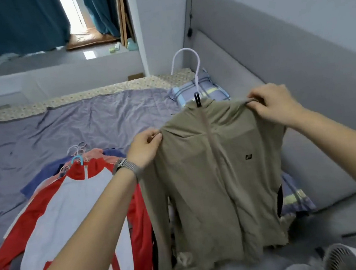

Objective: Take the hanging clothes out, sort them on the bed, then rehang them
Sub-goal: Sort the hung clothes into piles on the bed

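Note:
An olive-green zip jacket (217, 174) hangs in front of me on a pale lilac hanger (195, 65), held up over the bed. My left hand (146, 147) pinches its left shoulder, and my right hand (274, 105) pinches its right shoulder. To the left, a red and white jacket (70, 215) lies on top of a pile of clothes with several hangers (77, 152) on the purple bedsheet (81, 124).
A grey padded headboard (275, 55) runs along the right. A plaid pillow (198, 87) lies at the head of the bed behind the jacket. A white fan (349, 257) sits at the bottom right. Teal curtains (13, 25) hang at the window beyond the bed.

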The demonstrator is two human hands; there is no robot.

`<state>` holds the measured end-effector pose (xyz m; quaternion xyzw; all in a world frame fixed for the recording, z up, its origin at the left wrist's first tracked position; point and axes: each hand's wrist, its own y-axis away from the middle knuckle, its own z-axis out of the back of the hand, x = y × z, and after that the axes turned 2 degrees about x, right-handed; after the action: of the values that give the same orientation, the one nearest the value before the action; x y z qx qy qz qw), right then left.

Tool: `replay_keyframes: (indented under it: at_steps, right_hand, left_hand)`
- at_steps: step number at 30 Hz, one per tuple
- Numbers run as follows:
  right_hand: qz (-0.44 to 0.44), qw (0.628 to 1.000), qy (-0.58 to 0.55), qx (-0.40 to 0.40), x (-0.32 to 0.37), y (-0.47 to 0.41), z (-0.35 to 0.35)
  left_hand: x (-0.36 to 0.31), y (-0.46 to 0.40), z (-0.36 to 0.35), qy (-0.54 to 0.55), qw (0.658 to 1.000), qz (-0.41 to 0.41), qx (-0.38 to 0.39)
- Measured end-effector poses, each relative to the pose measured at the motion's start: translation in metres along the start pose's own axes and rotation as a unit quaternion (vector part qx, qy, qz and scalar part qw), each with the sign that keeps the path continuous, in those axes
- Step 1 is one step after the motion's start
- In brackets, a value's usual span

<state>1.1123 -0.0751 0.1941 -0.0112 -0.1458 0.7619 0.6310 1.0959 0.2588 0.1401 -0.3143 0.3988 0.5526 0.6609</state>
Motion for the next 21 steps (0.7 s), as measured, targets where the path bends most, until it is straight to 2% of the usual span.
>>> replay_keyframes:
  at_steps: [2,4,5,7,9,10,11,12,13,15,17,19,21]
  right_hand:
    - [-0.005,0.999,-0.020,0.049,-0.019,-0.026,0.007]
    - [0.001,0.988,-0.065,0.142,-0.037,-0.055,0.005]
    - [0.007,0.980,-0.075,0.183,-0.048,-0.072,-0.001]
    - [0.039,0.977,-0.032,0.209,-0.078,-0.113,-0.032]
    - [0.067,0.982,0.061,0.166,-0.105,-0.154,-0.080]
    - [0.051,0.985,0.102,0.130,-0.114,-0.169,-0.111]
    - [0.018,0.987,0.129,0.098,-0.120,-0.178,-0.145]
    - [-0.055,0.982,0.146,0.104,-0.120,-0.184,-0.179]
    - [-0.132,0.964,0.168,0.160,-0.115,-0.184,-0.210]
    - [-0.176,0.913,0.215,0.300,-0.083,-0.175,-0.264]
    - [-0.111,0.896,0.174,0.393,-0.034,-0.158,-0.312]
    - [-0.023,0.894,0.127,0.428,0.026,-0.143,-0.347]
    - [0.043,0.890,0.061,0.449,0.091,-0.134,-0.374]
  left_hand:
    - [-0.005,-0.035,-0.002,0.038,0.996,0.042,0.076]
    - [0.003,-0.073,-0.004,0.095,0.984,0.092,0.119]
    - [0.012,-0.093,-0.006,0.116,0.982,0.095,0.114]
    - [0.037,-0.140,-0.016,0.097,0.993,0.057,0.035]
    - [0.066,-0.185,-0.033,0.007,0.997,0.027,-0.078]
    - [0.082,-0.205,-0.045,-0.067,0.990,0.050,-0.118]
    - [0.100,-0.221,-0.059,-0.152,0.978,0.083,-0.116]
    - [0.112,-0.230,-0.077,-0.237,0.959,0.139,-0.074]
    - [0.128,-0.236,-0.093,-0.298,0.936,0.189,-0.019]
    - [0.150,-0.225,-0.105,-0.308,0.925,0.221,0.013]
    - [0.179,-0.194,-0.090,-0.292,0.933,0.210,-0.009]
    - [0.214,-0.153,-0.050,-0.285,0.935,0.212,-0.009]
    - [0.260,-0.107,0.001,-0.282,0.926,0.250,-0.009]
